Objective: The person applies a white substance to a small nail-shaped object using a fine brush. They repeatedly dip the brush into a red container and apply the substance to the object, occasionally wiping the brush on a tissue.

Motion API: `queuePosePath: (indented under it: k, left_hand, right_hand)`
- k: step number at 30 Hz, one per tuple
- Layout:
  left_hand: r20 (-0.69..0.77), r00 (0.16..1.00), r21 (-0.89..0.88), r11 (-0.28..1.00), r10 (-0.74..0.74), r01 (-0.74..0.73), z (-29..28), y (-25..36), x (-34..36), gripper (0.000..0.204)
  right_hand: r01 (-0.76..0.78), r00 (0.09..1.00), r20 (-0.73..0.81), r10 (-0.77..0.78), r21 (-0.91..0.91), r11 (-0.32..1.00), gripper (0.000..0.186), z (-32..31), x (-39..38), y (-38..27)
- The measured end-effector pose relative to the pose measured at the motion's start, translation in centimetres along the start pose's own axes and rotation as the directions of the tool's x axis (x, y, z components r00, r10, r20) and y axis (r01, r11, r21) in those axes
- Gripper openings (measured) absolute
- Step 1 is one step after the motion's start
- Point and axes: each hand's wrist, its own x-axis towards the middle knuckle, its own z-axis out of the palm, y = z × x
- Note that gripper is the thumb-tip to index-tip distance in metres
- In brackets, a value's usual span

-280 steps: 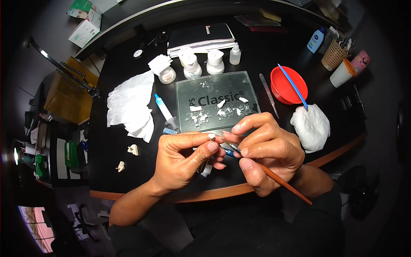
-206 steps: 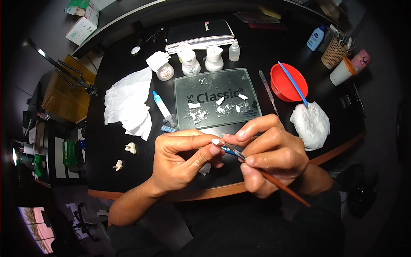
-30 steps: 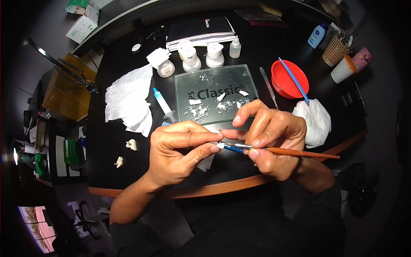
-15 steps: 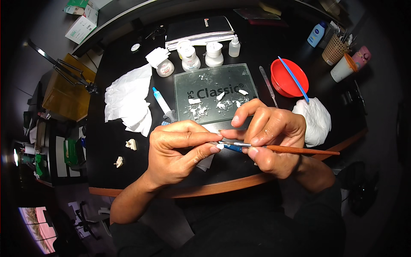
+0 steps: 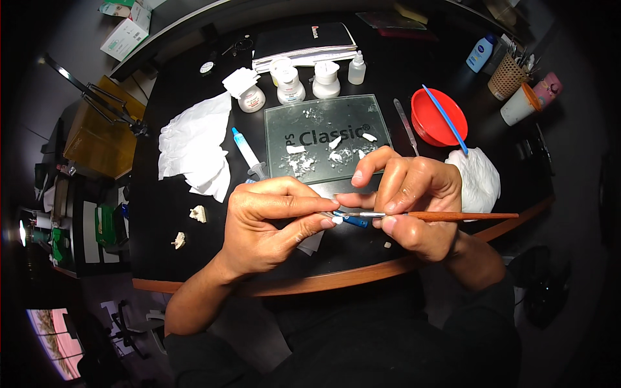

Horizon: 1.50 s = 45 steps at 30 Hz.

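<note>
Between the thumb and fingertips of my left hand (image 5: 272, 216) is a small white piece (image 5: 337, 220), too small to make out its exact shape. My right hand (image 5: 420, 200) grips a fine brush (image 5: 479, 216) with a reddish-brown wooden handle and metal ferrule. The brush tip points left and meets the white piece, or nearly so; I cannot tell which. Below the brush shows a dark blue object (image 5: 354, 221), partly hidden by my hands. Beyond them lies a glass slab (image 5: 278, 129) bearing white lumps and smears of powder or paste.
Left of the slab are a blue-tipped syringe (image 5: 246, 149), white tissue (image 5: 194, 145) and two tooth-model pieces (image 5: 198, 214). White jars (image 5: 291, 94) and a dropper bottle (image 5: 356, 69) stand behind. Rightward are a metal spatula (image 5: 406, 126), red bowl (image 5: 430, 126), blue stick (image 5: 446, 119) and crumpled tissue (image 5: 477, 178).
The brush and right hand have shifted very slightly, and more of the blue object shows below the brush. The view has moved a little. Both grips stay the same.
</note>
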Motion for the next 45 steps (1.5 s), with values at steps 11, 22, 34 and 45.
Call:
queuePosePath:
  k: [11,22,34,45]
  left_hand:
    - [0.010,1.000,0.007,1.000,0.013,-0.013,-0.2,0.0,0.0,0.019]
    - [0.018,1.000,0.018,1.000,-0.002,0.002,-0.2,0.0,0.0,0.019]
    - [0.021,1.000,0.013,1.000,-0.012,0.011,-0.2,0.3,0.0,0.019]
    - [0.017,1.000,0.010,1.000,-0.013,0.012,-0.2,0.2,-0.1,0.019]
  right_hand:
    - [0.004,1.000,0.003,-0.004,-0.071,0.998,0.022,-0.1,0.0,0.1]
    - [0.046,0.991,0.129,-0.031,-0.117,0.992,0.022,-1.1,0.0,0.4]
    - [0.004,1.000,0.009,-0.004,-0.059,0.998,0.023,0.1,-0.1,0.1]
    - [0.042,0.991,0.133,-0.023,-0.142,0.989,0.025,-0.7,0.1,0.1]
